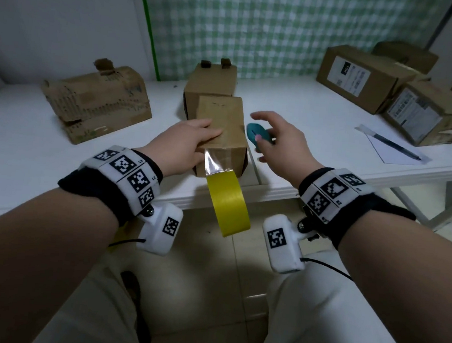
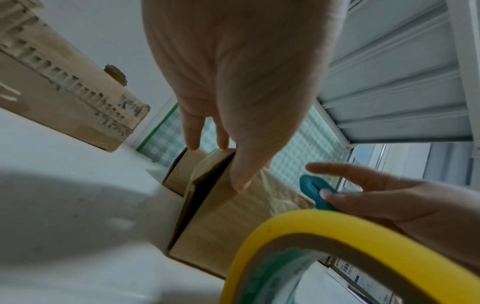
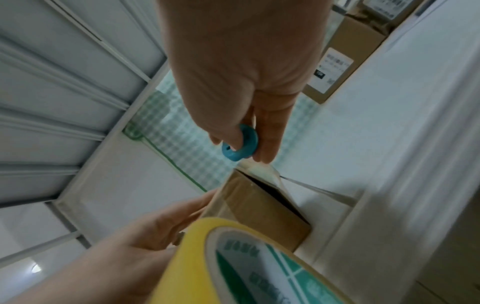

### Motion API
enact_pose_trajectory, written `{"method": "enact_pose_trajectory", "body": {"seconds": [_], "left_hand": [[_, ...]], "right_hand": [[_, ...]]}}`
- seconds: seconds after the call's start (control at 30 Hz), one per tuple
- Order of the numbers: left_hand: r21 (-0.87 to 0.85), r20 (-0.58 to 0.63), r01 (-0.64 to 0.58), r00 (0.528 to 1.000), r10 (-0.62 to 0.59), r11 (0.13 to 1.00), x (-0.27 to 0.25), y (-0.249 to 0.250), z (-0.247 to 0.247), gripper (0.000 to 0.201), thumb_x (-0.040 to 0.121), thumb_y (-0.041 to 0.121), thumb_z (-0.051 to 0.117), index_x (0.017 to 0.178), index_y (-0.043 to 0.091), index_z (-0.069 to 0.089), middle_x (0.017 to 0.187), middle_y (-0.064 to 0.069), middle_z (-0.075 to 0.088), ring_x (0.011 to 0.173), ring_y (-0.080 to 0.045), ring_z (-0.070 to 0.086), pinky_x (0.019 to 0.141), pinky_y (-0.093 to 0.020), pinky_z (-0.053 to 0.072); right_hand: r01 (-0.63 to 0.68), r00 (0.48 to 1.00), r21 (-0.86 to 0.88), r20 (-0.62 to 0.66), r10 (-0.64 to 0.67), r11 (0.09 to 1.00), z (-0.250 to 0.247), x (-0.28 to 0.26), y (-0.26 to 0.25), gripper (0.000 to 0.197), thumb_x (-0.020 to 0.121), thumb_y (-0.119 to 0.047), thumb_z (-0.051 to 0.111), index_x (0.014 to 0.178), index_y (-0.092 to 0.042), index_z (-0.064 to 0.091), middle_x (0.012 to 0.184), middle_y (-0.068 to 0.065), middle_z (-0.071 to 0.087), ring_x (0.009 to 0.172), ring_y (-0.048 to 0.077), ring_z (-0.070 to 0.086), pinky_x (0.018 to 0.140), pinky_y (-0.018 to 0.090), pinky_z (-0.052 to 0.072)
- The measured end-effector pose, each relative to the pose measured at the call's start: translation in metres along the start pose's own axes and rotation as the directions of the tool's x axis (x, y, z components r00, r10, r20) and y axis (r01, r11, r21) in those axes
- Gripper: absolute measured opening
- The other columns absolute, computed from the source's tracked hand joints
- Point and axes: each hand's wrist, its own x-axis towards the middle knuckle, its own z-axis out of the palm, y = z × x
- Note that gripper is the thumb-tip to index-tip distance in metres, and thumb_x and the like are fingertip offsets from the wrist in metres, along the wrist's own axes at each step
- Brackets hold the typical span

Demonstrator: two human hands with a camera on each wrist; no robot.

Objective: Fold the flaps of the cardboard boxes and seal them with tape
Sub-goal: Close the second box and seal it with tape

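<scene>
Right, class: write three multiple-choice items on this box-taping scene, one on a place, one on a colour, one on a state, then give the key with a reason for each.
1. Where does the tape roll hang?
A. past the table's front edge
B. on top of the box
C. beside the pen

2. What colour is the small cutter in the right hand?
A. red
B. teal
C. white

3. What is the left hand doing?
A. lifting the roll
B. writing
C. pressing on the small box

Key:
1 A: it dangles by its tape strip below the table edge.
2 B: teal shows between the fingers.
3 C: the fingers lie flat on the box top.
</scene>
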Motion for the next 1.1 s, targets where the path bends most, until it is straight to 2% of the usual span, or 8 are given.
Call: {"method": "enact_pose_trajectory", "body": {"seconds": [0.1,0.27,0.4,0.5,0.6,0.77,0.93,1.1], "left_hand": [[-0.006,0.032,0.027,0.999,-0.027,1.000,0.002,-0.002,0.002,0.058,0.093,0.015,0.055,0.146,0.024,0.034,0.156,-0.003,0.023,0.141,-0.021,0.025,0.112,-0.029,0.020],[-0.047,-0.026,0.061,0.998,-0.063,0.997,-0.004,-0.002,0.001,0.053,0.091,0.019,0.059,0.141,0.019,0.043,0.150,-0.007,0.034,0.136,-0.022,0.033,0.108,-0.026,0.024],[-0.198,-0.191,0.207,0.951,-0.245,0.958,-0.018,0.005,-0.002,0.020,0.089,0.024,0.060,0.105,0.013,0.059,0.102,-0.007,0.059,0.091,-0.020,0.054,0.076,-0.028,0.040],[-0.597,0.208,0.425,0.901,-0.380,0.680,-0.028,0.013,0.000,0.025,0.093,0.034,0.055,0.092,0.009,0.058,0.076,-0.009,0.064,0.064,-0.021,0.062,0.062,-0.033,0.053],[-0.699,0.540,0.587,0.808,-0.238,0.409,-0.033,0.018,0.004,0.033,0.094,0.043,0.048,0.104,0.014,0.060,0.080,-0.012,0.072,0.068,-0.021,0.070,0.065,-0.030,0.059],[-0.775,0.586,0.597,0.802,-0.117,0.206,-0.032,0.023,0.015,0.022,0.089,0.025,0.059,0.108,0.015,0.060,0.100,-0.008,0.071,0.083,-0.019,0.071,0.067,-0.028,0.059],[-0.808,0.577,0.587,0.806,-0.133,0.050,-0.031,0.023,0.014,0.027,0.086,0.008,0.060,0.112,0.004,0.061,0.094,-0.012,0.072,0.076,-0.018,0.072,0.067,-0.028,0.060],[-0.794,0.603,0.606,0.780,-0.165,-0.035,-0.031,0.020,0.016,0.020,0.078,0.015,0.064,0.096,0.006,0.063,0.074,-0.007,0.070,0.059,-0.014,0.068,0.057,-0.023,0.056]], "right_hand": [[0.141,0.987,-0.089,0.091,-0.133,0.986,0.001,0.001,-0.013,0.039,0.095,-0.004,0.049,0.126,-0.024,0.060,0.117,-0.005,0.057,0.113,0.019,0.056,0.097,0.033,0.048],[0.240,0.961,-0.294,0.208,-0.183,0.925,0.005,0.008,-0.021,0.039,0.096,-0.007,0.047,0.129,-0.025,0.058,0.133,0.002,0.057,0.123,0.018,0.050,0.102,0.019,0.033],[0.242,0.960,-0.366,0.226,-0.167,0.899,0.005,0.011,-0.023,0.040,0.097,-0.009,0.046,0.131,-0.027,0.056,0.133,0.003,0.057,0.122,0.019,0.051,0.102,0.022,0.036],[0.263,0.954,-0.402,0.242,-0.175,0.877,0.009,0.011,-0.024,0.040,0.094,-0.012,0.051,0.131,-0.026,0.055,0.130,0.004,0.060,0.119,0.020,0.054,0.097,0.021,0.037],[0.269,0.953,-0.454,0.250,-0.169,0.849,0.013,0.013,-0.026,0.042,0.091,-0.019,0.058,0.132,-0.026,0.054,0.126,0.005,0.062,0.115,0.022,0.056,0.094,0.024,0.039],[0.260,0.956,-0.475,0.248,-0.156,0.841,0.013,0.016,-0.026,0.041,0.088,-0.024,0.062,0.129,-0.027,0.056,0.121,0.006,0.064,0.110,0.022,0.057,0.088,0.023,0.041],[0.250,0.963,-0.496,0.218,-0.160,0.832,0.016,0.019,-0.024,0.039,0.085,-0.033,0.066,0.123,-0.025,0.059,0.113,0.007,0.066,0.104,0.025,0.058,0.086,0.029,0.045],[0.245,0.965,-0.522,0.213,-0.154,0.817,0.021,0.023,-0.023,0.038,0.082,-0.041,0.068,0.116,-0.026,0.060,0.107,0.007,0.066,0.099,0.026,0.058,0.080,0.031,0.046]]}}
